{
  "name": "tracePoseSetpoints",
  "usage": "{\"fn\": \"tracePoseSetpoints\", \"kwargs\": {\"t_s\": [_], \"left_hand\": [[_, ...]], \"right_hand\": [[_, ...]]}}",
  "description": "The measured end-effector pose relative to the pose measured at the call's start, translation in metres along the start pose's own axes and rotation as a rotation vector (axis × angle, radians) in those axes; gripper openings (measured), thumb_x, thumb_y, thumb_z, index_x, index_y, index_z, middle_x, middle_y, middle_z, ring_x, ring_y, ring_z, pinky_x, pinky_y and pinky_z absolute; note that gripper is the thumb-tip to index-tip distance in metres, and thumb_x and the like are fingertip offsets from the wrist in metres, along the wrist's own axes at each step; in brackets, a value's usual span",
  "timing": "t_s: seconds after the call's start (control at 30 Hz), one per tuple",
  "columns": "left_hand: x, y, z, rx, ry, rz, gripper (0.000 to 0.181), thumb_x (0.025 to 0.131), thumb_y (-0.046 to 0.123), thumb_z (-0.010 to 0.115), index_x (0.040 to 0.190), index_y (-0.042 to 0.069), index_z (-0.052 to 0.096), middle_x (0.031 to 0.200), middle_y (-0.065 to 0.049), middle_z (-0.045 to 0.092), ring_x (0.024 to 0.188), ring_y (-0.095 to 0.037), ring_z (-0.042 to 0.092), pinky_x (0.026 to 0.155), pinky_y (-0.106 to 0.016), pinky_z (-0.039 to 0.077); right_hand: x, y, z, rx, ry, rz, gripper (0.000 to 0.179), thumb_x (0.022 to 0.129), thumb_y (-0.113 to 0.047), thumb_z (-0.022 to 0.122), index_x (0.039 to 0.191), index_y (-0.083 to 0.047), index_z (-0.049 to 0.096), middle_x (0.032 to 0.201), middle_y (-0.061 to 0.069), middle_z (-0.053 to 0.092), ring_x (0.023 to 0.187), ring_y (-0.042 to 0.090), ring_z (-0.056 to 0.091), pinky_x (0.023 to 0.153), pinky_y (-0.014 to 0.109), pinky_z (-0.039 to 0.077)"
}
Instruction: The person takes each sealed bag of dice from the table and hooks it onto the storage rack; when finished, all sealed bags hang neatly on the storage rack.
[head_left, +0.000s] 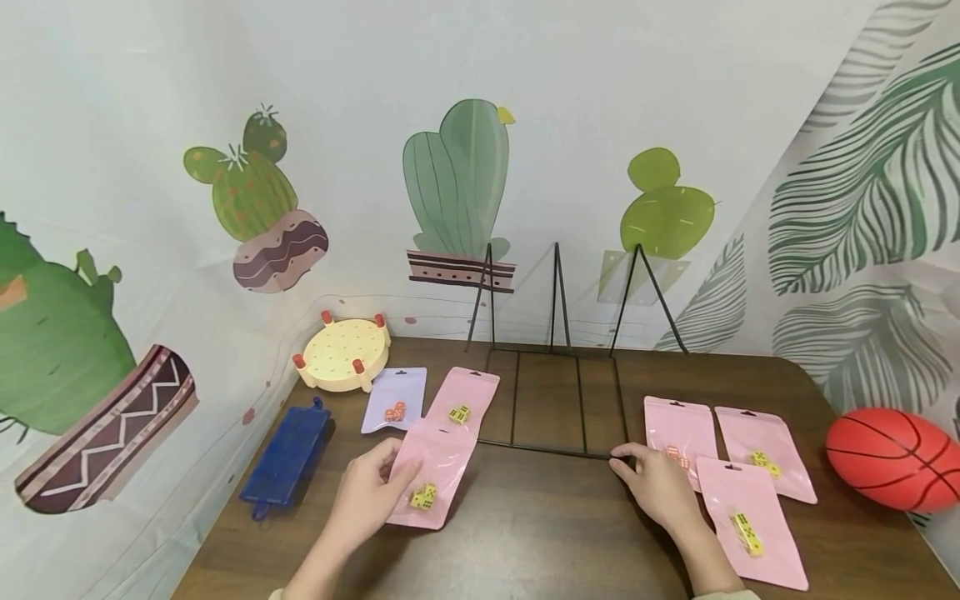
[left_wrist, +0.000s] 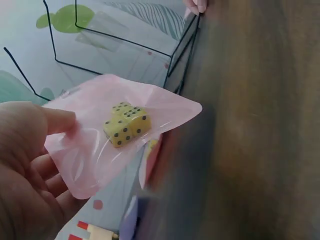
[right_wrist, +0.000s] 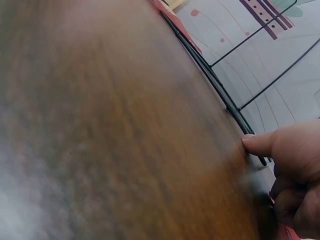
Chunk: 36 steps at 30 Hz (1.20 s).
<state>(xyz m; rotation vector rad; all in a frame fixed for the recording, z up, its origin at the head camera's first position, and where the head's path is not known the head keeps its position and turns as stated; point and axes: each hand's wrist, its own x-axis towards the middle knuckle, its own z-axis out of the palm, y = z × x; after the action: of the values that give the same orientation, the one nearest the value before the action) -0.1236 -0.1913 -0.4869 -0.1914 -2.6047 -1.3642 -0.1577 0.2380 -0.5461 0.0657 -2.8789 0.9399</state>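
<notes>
Firstly, dial centre: wire rack [head_left: 581, 405], black, one, on the brown surface [head_left: 525, 533]; three bent uprights at its twelve o'clock side, before a cactus-printed backdrop [head_left: 345, 67].

Item, at eight o'clock: left hand [head_left: 372, 487], thumb and fingers pinching the edge of the held pink bag [head_left: 442, 458], which is tilted and raised off the surface; yellow dice [left_wrist: 127, 125] inside.

Item, at four o'clock: right hand [head_left: 658, 490], thumb and forefinger pinching the near corner of the rack, other fingers curled.

Item, at nine o'clock: flat pink bag [head_left: 472, 387], yellow dice, partly covered in the head view by the held one; beyond it, lilac bag [head_left: 405, 387], orange dice.

Item, between nine and ten: round cream stand [head_left: 345, 354], red-tipped pegs.

Item, just below nine, outermost: blue tray [head_left: 288, 454].

Item, between three and four: red-dice bag [head_left: 678, 421] and, just beside it, yellow-dice bag [head_left: 761, 429]; at four, lower pink bag [head_left: 750, 500], yellow dice.

Item, just past three, outermost: red basketball [head_left: 896, 458].
</notes>
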Motion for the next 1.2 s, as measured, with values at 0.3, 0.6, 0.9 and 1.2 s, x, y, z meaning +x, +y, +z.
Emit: {"fn": "tracePoseSetpoints", "kwargs": {"t_s": [0.3, 0.6, 0.9, 1.2], "left_hand": [[0.019, 0.025, 0.002, -0.202, 0.045, 0.161, 0.016, 0.094, 0.016, 0.08, 0.092, 0.019, 0.064, 0.071, 0.008, 0.061, 0.059, -0.008, 0.056, 0.053, -0.026, 0.047], [0.033, 0.054, 0.008, -0.382, 0.083, 0.193, 0.012, 0.095, 0.011, 0.078, 0.099, 0.012, 0.067, 0.078, -0.001, 0.071, 0.062, -0.013, 0.057, 0.053, -0.025, 0.045], [0.047, 0.069, 0.011, -0.466, 0.141, 0.181, 0.011, 0.096, 0.01, 0.076, 0.101, 0.006, 0.066, 0.079, -0.007, 0.071, 0.065, -0.015, 0.057, 0.056, -0.024, 0.044], [0.055, 0.076, 0.016, -0.491, 0.176, 0.187, 0.013, 0.097, 0.011, 0.075, 0.102, 0.004, 0.066, 0.083, -0.01, 0.072, 0.072, -0.016, 0.062, 0.061, -0.025, 0.048]], "right_hand": [[0.0, 0.001, 0.001, -0.003, 0.003, -0.005, 0.017, 0.096, -0.025, 0.076, 0.11, -0.015, 0.078, 0.057, -0.006, 0.043, 0.048, 0.011, 0.037, 0.045, 0.03, 0.032], [0.0, 0.003, 0.002, -0.001, 0.004, 0.0, 0.017, 0.096, -0.025, 0.076, 0.11, -0.015, 0.078, 0.057, -0.006, 0.043, 0.048, 0.011, 0.037, 0.044, 0.029, 0.031], [0.0, 0.002, 0.002, 0.0, -0.001, 0.01, 0.017, 0.097, -0.025, 0.076, 0.11, -0.015, 0.077, 0.057, -0.006, 0.043, 0.047, 0.01, 0.036, 0.043, 0.029, 0.031], [-0.001, 0.001, 0.002, 0.006, 0.004, 0.01, 0.017, 0.096, -0.025, 0.076, 0.11, -0.015, 0.077, 0.056, -0.006, 0.043, 0.046, 0.01, 0.036, 0.043, 0.029, 0.03]]}}
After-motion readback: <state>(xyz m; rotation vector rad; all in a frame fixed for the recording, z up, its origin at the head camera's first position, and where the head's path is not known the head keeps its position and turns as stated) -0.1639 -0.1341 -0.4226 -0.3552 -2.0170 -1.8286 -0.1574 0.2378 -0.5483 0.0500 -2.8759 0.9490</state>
